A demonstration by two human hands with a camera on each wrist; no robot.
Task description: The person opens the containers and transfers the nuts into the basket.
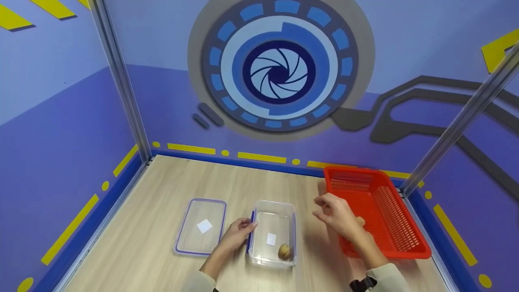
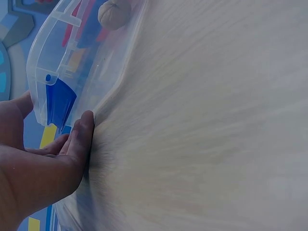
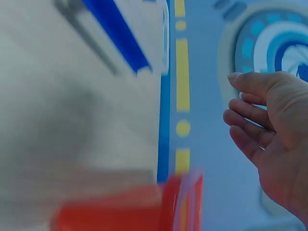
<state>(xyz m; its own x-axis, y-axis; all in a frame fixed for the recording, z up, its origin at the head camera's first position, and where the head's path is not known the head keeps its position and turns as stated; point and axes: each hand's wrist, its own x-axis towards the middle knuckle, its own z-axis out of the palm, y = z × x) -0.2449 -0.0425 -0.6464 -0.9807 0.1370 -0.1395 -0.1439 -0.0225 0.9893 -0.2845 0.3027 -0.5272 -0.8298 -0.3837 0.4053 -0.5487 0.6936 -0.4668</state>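
Observation:
My left hand (image 1: 237,234) holds the left side of a clear plastic container (image 1: 273,207), thumb at the rim and fingers by the blue side latch (image 2: 59,103). Inside the container, a walnut (image 1: 284,251) lies in the near right corner, and a white paper piece (image 1: 271,239) shows on the bottom. My right hand (image 1: 334,213) hovers near the left rim of a red basket (image 1: 385,215). Its fingers (image 3: 252,113) are loosely bent with nothing between them. Beyond the wrist, a small brown item (image 1: 360,221) shows in the basket, partly hidden by the arm.
A clear lid (image 1: 200,243) with a blue-purple edge lies flat left of the container, bearing a white square (image 1: 204,226). The wooden table (image 1: 162,194) is bounded by printed walls and metal posts (image 1: 125,85). The basket stands at the right side.

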